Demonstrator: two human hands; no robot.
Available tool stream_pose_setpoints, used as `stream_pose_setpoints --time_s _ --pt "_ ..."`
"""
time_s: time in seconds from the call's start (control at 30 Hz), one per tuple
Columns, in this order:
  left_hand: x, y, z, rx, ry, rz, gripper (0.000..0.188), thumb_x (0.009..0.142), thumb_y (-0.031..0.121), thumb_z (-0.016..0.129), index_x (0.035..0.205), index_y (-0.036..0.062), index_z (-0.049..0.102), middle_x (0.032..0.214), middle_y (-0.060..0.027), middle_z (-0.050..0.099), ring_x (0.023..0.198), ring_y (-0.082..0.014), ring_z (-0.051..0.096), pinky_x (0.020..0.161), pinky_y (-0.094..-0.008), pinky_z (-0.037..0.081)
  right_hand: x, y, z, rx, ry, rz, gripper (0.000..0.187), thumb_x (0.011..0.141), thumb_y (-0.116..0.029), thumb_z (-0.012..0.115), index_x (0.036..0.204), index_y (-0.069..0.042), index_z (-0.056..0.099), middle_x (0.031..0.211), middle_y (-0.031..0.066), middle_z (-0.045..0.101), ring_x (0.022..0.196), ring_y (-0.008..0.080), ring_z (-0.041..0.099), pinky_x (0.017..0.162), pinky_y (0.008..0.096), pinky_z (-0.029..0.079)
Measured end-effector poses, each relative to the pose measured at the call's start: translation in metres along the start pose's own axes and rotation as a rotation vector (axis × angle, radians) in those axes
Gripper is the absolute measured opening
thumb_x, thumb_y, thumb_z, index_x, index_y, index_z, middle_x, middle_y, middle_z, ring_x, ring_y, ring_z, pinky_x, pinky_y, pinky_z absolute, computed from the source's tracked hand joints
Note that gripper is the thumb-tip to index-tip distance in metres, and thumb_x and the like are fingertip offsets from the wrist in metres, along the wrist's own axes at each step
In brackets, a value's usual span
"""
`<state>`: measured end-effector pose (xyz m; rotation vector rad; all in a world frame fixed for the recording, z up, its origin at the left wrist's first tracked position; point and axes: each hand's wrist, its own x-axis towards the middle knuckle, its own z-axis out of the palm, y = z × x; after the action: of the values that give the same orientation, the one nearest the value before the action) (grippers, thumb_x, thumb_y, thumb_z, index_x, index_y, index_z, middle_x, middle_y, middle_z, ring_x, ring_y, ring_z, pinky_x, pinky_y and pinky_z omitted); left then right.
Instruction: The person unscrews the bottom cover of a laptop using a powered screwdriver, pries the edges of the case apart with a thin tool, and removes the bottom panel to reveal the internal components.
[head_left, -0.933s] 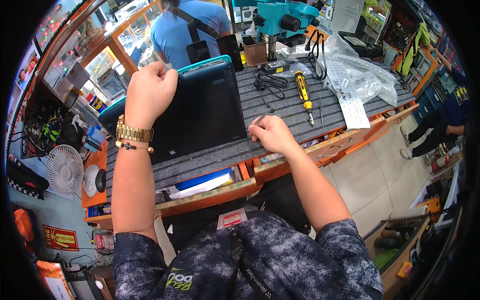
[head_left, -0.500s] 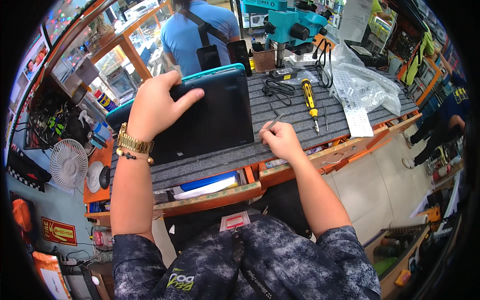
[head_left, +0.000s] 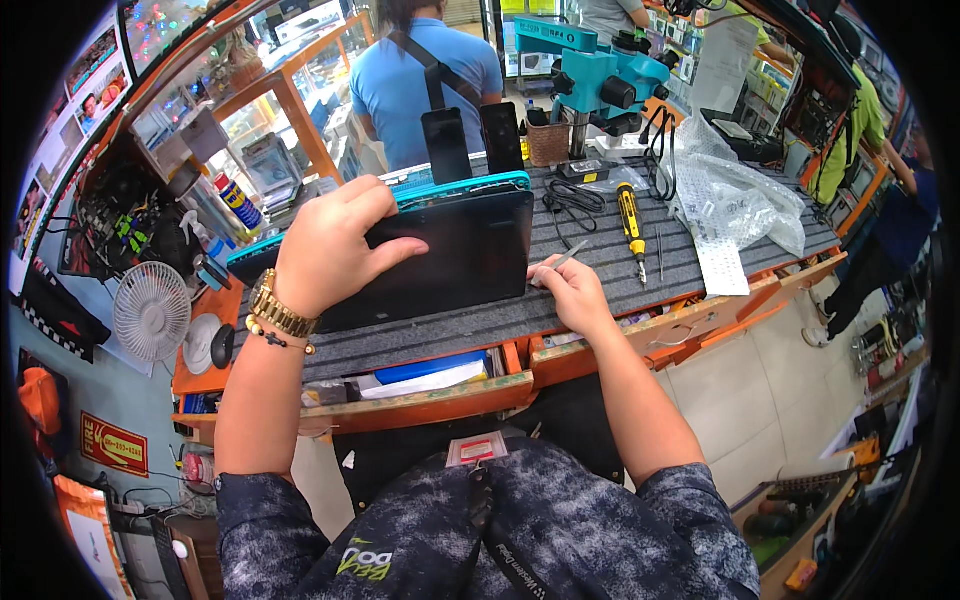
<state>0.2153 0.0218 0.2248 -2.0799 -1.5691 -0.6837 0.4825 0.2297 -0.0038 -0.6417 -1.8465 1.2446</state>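
Two hands work at the table (head_left: pixel 600 262), which is covered by a grey ribbed mat and runs from 9 to 3 o'clock across my view. Biggest thing on it is the tablet (head_left: pixel 455 255), dark glass up, in a teal frame, lying just left of centre with its far edge lifted a little. My left hand (head_left: pixel 330 245) lies over the tablet's left part, its grip closed on that end, fingers over the far edge and thumb pressed on the glass. At 3 o'clock of the tablet my right hand (head_left: pixel 572 292) rests on the mat, its grip pinched shut on thin tweezers (head_left: pixel 565 261), whose tip touches the tablet's right edge. Toward 1 o'clock a clear plastic bag (head_left: pixel 740 200) lies crumpled, and a teal microscope (head_left: pixel 605 85) stands at the table's far edge. Between bag and tablet lies a yellow screwdriver (head_left: pixel 631 216). At 12 o'clock a person in blue stands beyond the table.
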Motion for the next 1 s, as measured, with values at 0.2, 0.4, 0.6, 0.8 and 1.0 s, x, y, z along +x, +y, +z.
stream_pose_setpoints --time_s 0.2,0.4,0.6,0.8,1.0 --pt "0.004 -0.012 -0.030 -0.042 0.198 -0.071 0.049 0.080 0.028 0.104 0.091 0.0003 0.065 0.097 -0.0125 0.070 0.085 -0.0333 0.071 0.077 -0.0397 0.059 0.005 -0.039 -0.008 0.823 0.040 0.228 0.014 0.119 -0.015 0.055 0.116 -0.004 0.064 0.131 0.0187 0.077 0.119 0.0393 0.081 0.098 0.0499 0.069" --pt "0.002 -0.043 -0.020 -0.259 0.470 -0.199 0.037 0.089 0.016 0.101 0.091 -0.0005 0.068 0.101 -0.0062 0.073 0.091 -0.0161 0.067 0.084 -0.0308 0.053 0.028 -0.135 -0.023 0.873 0.163 -0.233 0.019 0.122 -0.018 0.054 0.117 -0.002 0.063 0.155 0.0269 0.067 0.127 0.0400 0.077 0.106 0.0553 0.068" --pt "-0.035 -0.052 0.023 -0.688 0.854 -0.404 0.030 0.110 0.017 0.084 0.089 0.0114 0.063 0.094 0.0080 0.064 0.090 -0.0039 0.056 0.087 -0.0199 0.043 0.038 -0.219 -0.013 0.746 0.129 -0.502 0.022 0.121 -0.014 0.058 0.123 0.005 0.070 0.156 0.0291 0.066 0.135 0.0344 0.073 0.116 0.0476 0.063" --pt "-0.079 -0.073 0.072 -0.899 1.048 -0.465 0.042 0.110 0.017 0.084 0.084 0.0125 0.052 0.089 0.0091 0.050 0.083 -0.0051 0.041 0.078 -0.0261 0.038 0.035 -0.223 0.013 0.694 0.036 -0.535 0.020 0.120 -0.012 0.061 0.127 0.003 0.073 0.150 0.0229 0.072 0.132 0.0232 0.072 0.116 0.0401 0.057" --pt "-0.114 -0.099 0.084 -0.989 1.008 -0.450 0.026 0.116 0.033 0.075 0.112 0.0076 0.070 0.114 -0.0009 0.077 0.104 -0.0108 0.072 0.098 -0.0296 0.060 0.040 -0.247 0.024 0.492 0.045 -0.551 0.020 0.116 -0.007 0.069 0.126 0.005 0.081 0.129 0.0123 0.082 0.111 0.0126 0.074 0.099 0.0290 0.060"
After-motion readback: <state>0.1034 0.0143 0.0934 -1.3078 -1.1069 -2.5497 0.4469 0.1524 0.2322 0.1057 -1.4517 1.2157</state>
